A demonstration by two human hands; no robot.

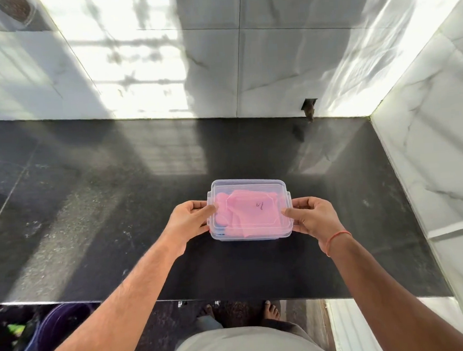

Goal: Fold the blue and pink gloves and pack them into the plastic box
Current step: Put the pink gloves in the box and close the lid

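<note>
While gripped, plastic box (249,185) between hands (lidded)

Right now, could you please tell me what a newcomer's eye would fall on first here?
The clear plastic box in the middle of the dark countertop, with a pink glove showing through its lid. The left hand and right hand grip its two short sides. Bright sunlight falls on the tiled wall behind.
</note>
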